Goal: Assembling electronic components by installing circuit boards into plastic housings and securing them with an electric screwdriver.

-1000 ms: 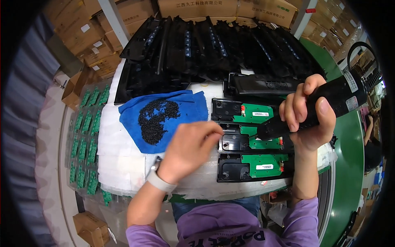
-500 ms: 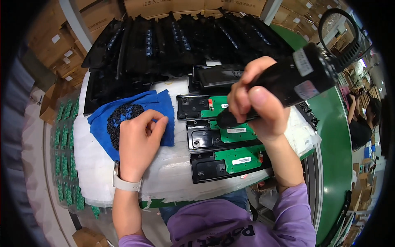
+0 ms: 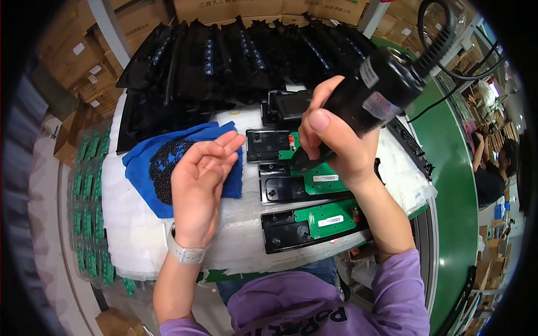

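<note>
My right hand (image 3: 339, 131) is wrapped round a black electric screwdriver (image 3: 364, 92), tilted with its nose down to the left. That nose is over the upper left part of the middle black plastic housing (image 3: 274, 190), which carries a green circuit board (image 3: 322, 187). Whether the bit touches the housing is hidden. My left hand (image 3: 202, 173), a pale watch on its wrist, hovers palm up with fingers stretched to the right; nothing shows in it. Beneath it lies a blue cloth (image 3: 140, 179) with a heap of small dark screws (image 3: 162, 185).
More housings with boards lie behind (image 3: 263, 148) and in front (image 3: 286, 238). Large black panels (image 3: 224, 61) are stacked along the back. Left of the table are trays of green boards (image 3: 87, 196). The screwdriver's coiled cord (image 3: 437, 47) runs up right; a person (image 3: 499, 168) is beyond.
My left hand has turned from a pinch over the screws to palm up, its fingers opening and moving right. My right hand has shifted the screwdriver leftward.
</note>
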The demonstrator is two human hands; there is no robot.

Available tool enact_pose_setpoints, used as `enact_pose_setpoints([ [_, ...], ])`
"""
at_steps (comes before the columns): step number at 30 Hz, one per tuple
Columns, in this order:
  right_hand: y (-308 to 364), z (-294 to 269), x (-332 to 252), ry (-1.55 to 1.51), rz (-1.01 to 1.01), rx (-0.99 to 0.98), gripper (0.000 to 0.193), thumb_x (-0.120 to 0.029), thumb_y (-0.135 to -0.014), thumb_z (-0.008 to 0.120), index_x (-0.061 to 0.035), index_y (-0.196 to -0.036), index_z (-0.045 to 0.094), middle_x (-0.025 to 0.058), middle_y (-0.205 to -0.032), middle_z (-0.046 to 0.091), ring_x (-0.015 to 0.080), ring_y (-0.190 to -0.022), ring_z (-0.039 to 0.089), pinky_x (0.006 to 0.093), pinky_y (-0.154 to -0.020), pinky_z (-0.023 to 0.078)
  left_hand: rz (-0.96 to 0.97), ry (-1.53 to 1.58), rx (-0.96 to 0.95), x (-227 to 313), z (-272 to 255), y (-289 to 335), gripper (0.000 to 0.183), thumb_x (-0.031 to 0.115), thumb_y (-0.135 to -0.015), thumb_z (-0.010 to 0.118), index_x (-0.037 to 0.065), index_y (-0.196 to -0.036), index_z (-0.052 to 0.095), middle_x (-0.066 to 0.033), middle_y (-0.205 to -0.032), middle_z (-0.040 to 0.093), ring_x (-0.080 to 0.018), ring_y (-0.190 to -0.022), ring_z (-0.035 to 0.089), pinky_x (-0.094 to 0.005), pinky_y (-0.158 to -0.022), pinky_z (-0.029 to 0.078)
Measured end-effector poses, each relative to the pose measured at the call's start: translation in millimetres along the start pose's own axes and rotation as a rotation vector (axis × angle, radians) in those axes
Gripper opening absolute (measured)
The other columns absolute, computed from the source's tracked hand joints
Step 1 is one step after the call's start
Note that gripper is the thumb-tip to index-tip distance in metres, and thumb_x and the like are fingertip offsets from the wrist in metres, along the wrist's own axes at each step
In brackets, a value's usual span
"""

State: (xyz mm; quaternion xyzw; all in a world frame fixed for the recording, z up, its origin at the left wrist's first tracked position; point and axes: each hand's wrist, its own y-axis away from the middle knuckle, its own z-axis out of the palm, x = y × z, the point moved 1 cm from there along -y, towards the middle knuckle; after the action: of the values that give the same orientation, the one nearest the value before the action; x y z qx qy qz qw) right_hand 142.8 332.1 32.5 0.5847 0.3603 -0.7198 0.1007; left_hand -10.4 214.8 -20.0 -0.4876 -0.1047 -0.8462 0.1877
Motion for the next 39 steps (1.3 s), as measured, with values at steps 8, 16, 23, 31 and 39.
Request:
enact_pose_setpoints([
  [8,-10.7,5.4,2.8,-0.033,0.029,-0.021,0.022,-0.015,-0.074,0.064,0.0,-0.076,0.048,0.0052,-0.052,0.047,0.0132,-0.04,0.047,0.0239,-0.039,0.038,-0.18,0.117,-0.001,-12.5,3.3,0.0,0.012,0.006,-0.094,0.044,-0.003,-0.098,0.05,-0.0204,-0.114,0.056,-0.021,-0.098,0.061,-0.0226,-0.079,0.05],
  [16,9.7,8.3,2.7,0.0,-0.095,-0.03,0.023,-0.011,-0.076,0.065,-0.003,-0.085,0.045,0.0043,-0.057,0.049,0.0107,-0.042,0.045,0.0225,-0.039,0.037,-0.304,-0.014,-0.194,-32.8,8.1,3.9,0.022,0.004,-0.092,0.037,-0.006,-0.108,0.049,-0.0186,-0.111,0.058,-0.0235,-0.103,0.059,-0.0291,-0.087,0.047],
  [23,21.5,-28.6,-43.3,-0.465,-0.226,-0.196,0.03,-0.028,-0.083,0.057,-0.0044,-0.094,0.042,0.0004,-0.056,0.045,0.0115,-0.04,0.045,0.0255,-0.044,0.04,-0.251,-0.321,-0.303,-26.7,20.4,19.6,0.023,0.023,-0.099,0.036,0.003,-0.096,0.045,-0.0066,-0.067,0.058,-0.0101,-0.051,0.055,-0.0188,-0.044,0.037],
  [31,20.4,-50.7,-59.5,-0.526,-0.282,-0.174,0.03,-0.029,-0.086,0.054,-0.0047,-0.097,0.041,-0.0001,-0.06,0.048,0.0112,-0.042,0.048,0.029,-0.053,0.042,-0.235,-0.186,-0.262,-24.1,18.4,18.9,0.015,0.015,-0.091,0.052,0.008,-0.101,0.042,0.0039,-0.063,0.043,-0.0042,-0.056,0.039,-0.0191,-0.05,0.031],
  [39,25.2,-55.1,-52.8,-0.679,-0.313,-0.208,0.034,-0.034,-0.088,0.05,-0.0035,-0.101,0.043,0.0005,-0.063,0.049,0.0125,-0.045,0.049,0.0308,-0.053,0.042,-0.398,-0.201,-0.326,-22.8,31.8,23.0,0.011,0.009,-0.088,0.057,-0.001,-0.092,0.054,-0.0102,-0.077,0.065,-0.0163,-0.07,0.064,-0.0212,-0.06,0.047],
])
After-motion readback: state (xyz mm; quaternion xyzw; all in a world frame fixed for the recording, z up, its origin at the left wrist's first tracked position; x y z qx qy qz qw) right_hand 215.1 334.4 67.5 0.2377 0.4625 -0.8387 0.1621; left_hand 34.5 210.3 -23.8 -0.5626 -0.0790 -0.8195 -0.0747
